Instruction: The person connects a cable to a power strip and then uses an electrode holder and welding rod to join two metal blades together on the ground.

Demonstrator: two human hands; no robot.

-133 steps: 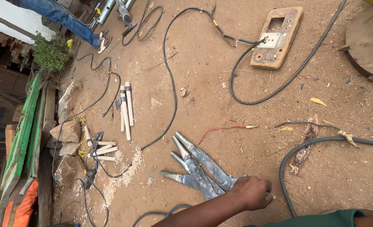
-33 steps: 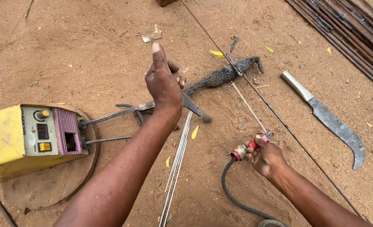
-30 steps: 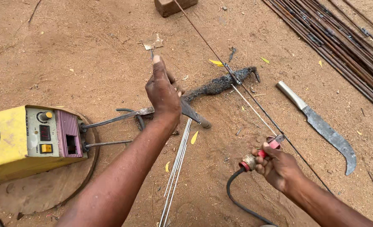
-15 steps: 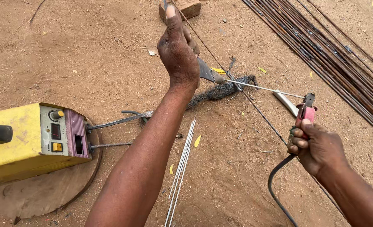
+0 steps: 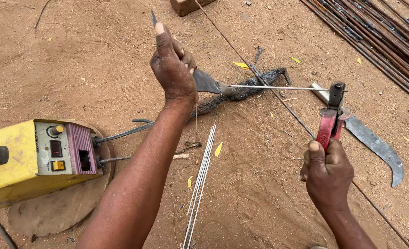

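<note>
Gripped in the right hand point(image 5: 326, 173), right of centre, is a red holder point(image 5: 330, 125) clamping a rod point(image 5: 278, 87); its tip meets the blade point(image 5: 207, 83) held by the left hand point(image 5: 173, 69), upper centre. Open dirt point(image 5: 259, 184) lies below.

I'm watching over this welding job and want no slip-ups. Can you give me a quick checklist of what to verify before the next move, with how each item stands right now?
1. Welding rod seated in the red electrode holder: ok, clamped at the holder's jaws and lying level.
2. Right hand firm on the holder's grip: ok.
3. Left hand steady on the flat metal piece: ok, but bare.
4. Rod tip meeting the metal piece: ok, it reaches the piece's end.
5. Leads plugged into the yellow welding machine: ok, two enter its front.
6. Eye or hand protection: cannot tell for eyes; hands not ok.
</note>
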